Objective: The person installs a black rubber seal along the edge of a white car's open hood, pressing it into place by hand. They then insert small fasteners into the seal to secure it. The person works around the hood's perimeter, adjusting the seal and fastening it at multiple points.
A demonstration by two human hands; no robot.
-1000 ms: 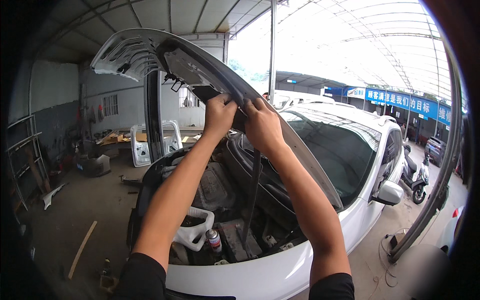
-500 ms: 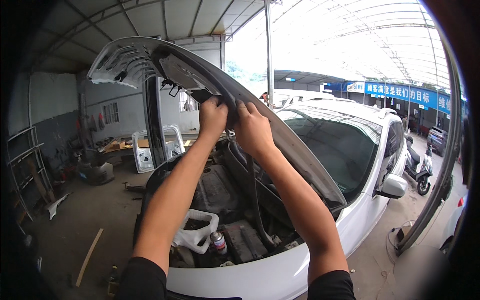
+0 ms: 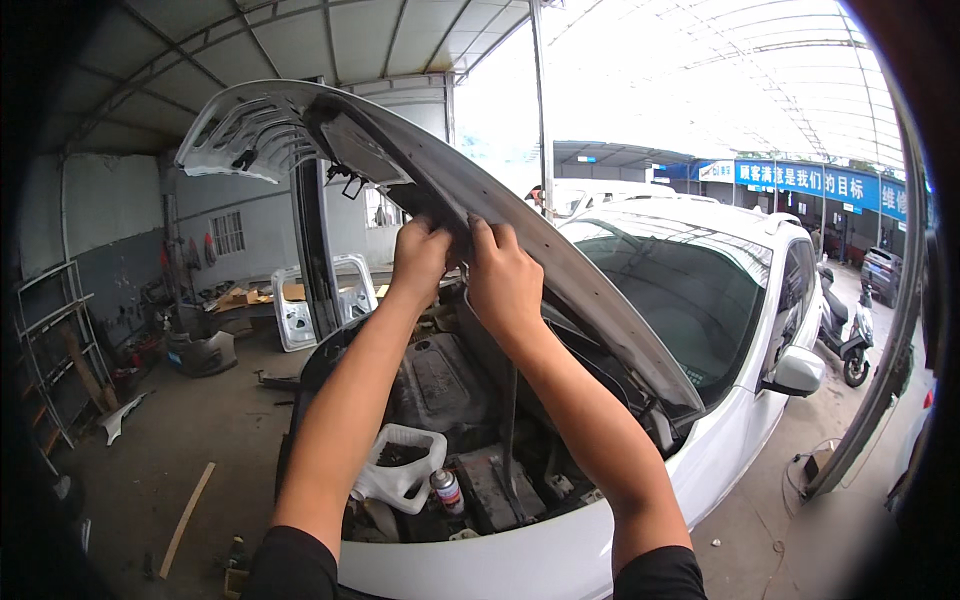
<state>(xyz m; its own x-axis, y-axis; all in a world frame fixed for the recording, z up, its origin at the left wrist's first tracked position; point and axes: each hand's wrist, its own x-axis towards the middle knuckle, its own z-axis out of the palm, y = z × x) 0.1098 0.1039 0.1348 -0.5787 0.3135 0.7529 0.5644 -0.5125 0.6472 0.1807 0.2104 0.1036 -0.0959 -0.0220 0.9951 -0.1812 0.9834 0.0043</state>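
Observation:
A white car's raised hood (image 3: 570, 245) slants across the middle, with its underside toward me. A black rubber seal strip (image 3: 509, 430) runs along the hood's edge and hangs down past my hands into the engine bay. My left hand (image 3: 422, 258) has its fingers curled in at the strip under the hood. Close beside it, my right hand (image 3: 505, 285) pinches the strip against the hood's edge. The fingertips of both hands are partly hidden. The strip's lower end lies over the battery (image 3: 488, 485).
In the engine bay stand a cut-open white plastic jug (image 3: 425, 455), a spray can (image 3: 447, 490) and the engine cover (image 3: 440, 375). A detached white door (image 3: 295, 310) leans behind a post. To the right are a side mirror (image 3: 795, 370), a scooter (image 3: 848, 330) and a slanted pole (image 3: 880, 400).
The hanging part of the strip has swung left, and its lower end now crosses the battery. My hands are slightly lower on the hood's edge. The view has shifted a little.

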